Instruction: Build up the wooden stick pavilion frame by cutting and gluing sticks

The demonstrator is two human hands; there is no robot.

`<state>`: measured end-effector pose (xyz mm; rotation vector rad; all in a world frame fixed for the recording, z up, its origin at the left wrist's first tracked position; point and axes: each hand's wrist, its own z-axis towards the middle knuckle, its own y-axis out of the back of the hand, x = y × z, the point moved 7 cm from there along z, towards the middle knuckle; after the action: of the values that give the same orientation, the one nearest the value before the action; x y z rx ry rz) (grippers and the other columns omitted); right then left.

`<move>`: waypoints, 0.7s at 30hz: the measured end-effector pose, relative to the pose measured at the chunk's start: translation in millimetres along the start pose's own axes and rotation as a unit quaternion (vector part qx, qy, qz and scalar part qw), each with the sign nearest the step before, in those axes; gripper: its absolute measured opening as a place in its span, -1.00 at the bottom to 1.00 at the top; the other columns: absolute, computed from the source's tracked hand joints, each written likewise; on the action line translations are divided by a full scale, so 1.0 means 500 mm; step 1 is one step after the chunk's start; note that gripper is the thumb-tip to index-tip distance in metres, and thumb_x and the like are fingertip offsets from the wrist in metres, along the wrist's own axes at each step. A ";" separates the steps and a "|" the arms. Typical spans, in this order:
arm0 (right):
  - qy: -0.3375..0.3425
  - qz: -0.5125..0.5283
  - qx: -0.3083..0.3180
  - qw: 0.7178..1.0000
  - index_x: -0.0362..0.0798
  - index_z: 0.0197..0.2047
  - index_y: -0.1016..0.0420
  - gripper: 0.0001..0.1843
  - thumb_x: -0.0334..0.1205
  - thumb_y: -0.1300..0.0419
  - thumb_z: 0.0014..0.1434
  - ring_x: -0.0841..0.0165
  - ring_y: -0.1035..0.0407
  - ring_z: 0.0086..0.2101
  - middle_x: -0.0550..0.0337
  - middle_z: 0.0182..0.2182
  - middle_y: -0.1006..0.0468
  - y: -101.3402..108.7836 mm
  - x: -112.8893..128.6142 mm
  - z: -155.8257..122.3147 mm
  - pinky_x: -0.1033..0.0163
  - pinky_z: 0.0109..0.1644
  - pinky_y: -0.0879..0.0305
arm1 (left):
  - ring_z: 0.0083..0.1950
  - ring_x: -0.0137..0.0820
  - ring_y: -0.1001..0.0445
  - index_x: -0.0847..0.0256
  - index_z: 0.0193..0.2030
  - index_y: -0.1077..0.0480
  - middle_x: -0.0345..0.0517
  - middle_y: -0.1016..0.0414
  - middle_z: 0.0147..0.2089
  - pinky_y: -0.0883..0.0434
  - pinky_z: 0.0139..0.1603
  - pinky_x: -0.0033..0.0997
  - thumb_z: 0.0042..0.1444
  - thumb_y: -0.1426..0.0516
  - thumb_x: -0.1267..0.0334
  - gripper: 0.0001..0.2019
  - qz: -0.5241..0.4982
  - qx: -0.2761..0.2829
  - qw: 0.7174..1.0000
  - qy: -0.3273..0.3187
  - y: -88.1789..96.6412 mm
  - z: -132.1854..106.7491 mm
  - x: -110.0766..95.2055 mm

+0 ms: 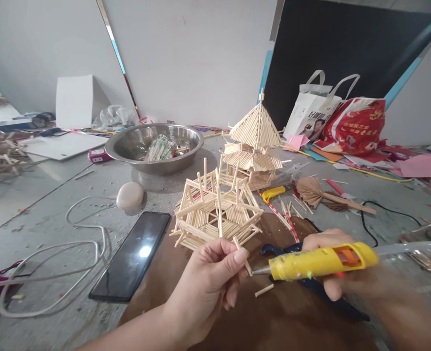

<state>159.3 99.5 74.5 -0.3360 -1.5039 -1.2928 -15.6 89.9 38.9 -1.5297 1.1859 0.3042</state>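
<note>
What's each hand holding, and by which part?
Left hand: short wooden stick, pinched near its middle. Right hand: yellow glue gun, gripped around its body.

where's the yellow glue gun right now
In the head view, the yellow glue gun is right of centre, held in the right hand, its metal tip at the lower end of the short stick pinched in the left hand.

A short pale stick (249,268) slants, lower end at the metal nozzle (262,270) of a yellow glue gun (303,263)
</note>
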 end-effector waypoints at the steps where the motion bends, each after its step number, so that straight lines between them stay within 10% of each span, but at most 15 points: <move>1: -0.001 0.001 0.000 1.000 -0.05 -0.59 -0.27 -0.48 0.29 -0.15 -0.26 0.53 0.03 -0.67 0.38 -0.71 -0.16 0.000 0.000 0.000 0.35 -0.61 0.15 | -0.79 -0.68 -0.16 0.27 -0.55 -0.27 -0.30 -0.37 -0.65 -0.04 -0.82 -0.73 -0.18 -0.26 0.22 -0.76 0.001 -0.003 1.000 -0.001 0.001 0.000 -0.001; 21: 0.005 -0.012 -0.002 1.000 -0.05 -0.60 -0.25 -0.47 0.31 -0.13 -0.27 0.52 0.04 -0.67 0.39 -0.71 -0.15 0.000 0.000 0.001 0.35 -0.61 0.15 | -0.77 -0.73 -0.02 0.27 -0.61 -0.26 -0.36 -0.24 -0.71 0.06 -0.79 -0.74 -0.24 -0.29 0.20 -0.72 0.013 -0.026 1.000 -0.008 0.006 -0.004 -0.004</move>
<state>158.9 100.1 74.5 -0.3141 -1.5015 -1.3150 -20.0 89.6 39.2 -1.5548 1.1941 0.3661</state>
